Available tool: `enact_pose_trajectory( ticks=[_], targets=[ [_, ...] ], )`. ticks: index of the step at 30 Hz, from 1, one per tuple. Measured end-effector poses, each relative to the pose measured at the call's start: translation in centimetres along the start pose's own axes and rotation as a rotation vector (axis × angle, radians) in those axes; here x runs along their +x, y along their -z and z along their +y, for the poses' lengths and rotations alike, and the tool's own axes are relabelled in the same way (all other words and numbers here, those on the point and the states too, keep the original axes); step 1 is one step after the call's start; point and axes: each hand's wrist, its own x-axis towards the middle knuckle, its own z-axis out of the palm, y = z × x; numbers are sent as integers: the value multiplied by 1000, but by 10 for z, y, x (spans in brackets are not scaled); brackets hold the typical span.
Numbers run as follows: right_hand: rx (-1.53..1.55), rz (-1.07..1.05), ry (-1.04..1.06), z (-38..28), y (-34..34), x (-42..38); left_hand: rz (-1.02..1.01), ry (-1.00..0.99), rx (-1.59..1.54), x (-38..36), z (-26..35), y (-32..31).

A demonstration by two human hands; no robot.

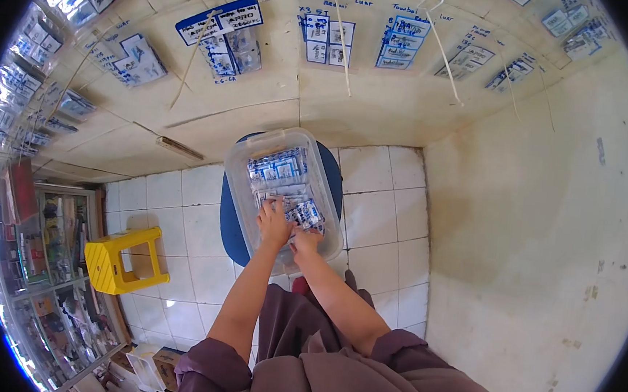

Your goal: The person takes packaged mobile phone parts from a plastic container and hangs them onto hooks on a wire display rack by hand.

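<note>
A clear plastic bin (238,183) rests on a blue seat (232,227) in front of me. Inside it lie rows of small blue-and-white packets (279,168), with a looser bunch of packets (305,214) nearer to me. My left hand (273,224) reaches over the bin's near half, fingers spread across the packets. Beside it, to the right, my right hand (305,243) has its fingers curled at the near edge of the loose packets. What is between those fingers is too small to make out.
A yellow stool (127,259) lies on the tiled floor at left, near a glass display cabinet (54,272). Packets (233,48) hang on the wall ahead, with thin white hooks (444,56) sticking out. A bare wall (529,247) stands at right.
</note>
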Motion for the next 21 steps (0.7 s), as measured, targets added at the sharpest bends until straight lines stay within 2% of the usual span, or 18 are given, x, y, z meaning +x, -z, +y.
enact_pose_trajectory(
  ticks=[4, 6, 7, 9, 13, 16, 18, 20, 21],
  targets=[
    [-99, 101, 86, 25, -3, 47, -10, 1, -4, 4, -1, 5],
    [-54, 120, 169, 33, -4, 65, -174, 41, -43, 6, 0, 17],
    [-50, 114, 173, 21, -4, 50, -166, 39, -41, 7, -8, 7],
    [93, -315, 40, -5, 7, 12, -154, 3, -65, 5, -18, -9],
    [90, -348, 70, -33, 19, -39, -124, 32, -268, -13, -6, 27],
    [47, -426, 138, -54, 41, -68, -7, -12, -387, -29, 4, 62],
    [-28, -582, 238, -73, 59, -91, -4, -27, -582, -39, 13, 94],
    [-58, -657, 314, -94, 73, -111, 67, -127, -665, -53, 27, 141],
    [-123, -694, 405, -106, 80, -127, -53, -114, -799, -60, 32, 161]
  ],
)
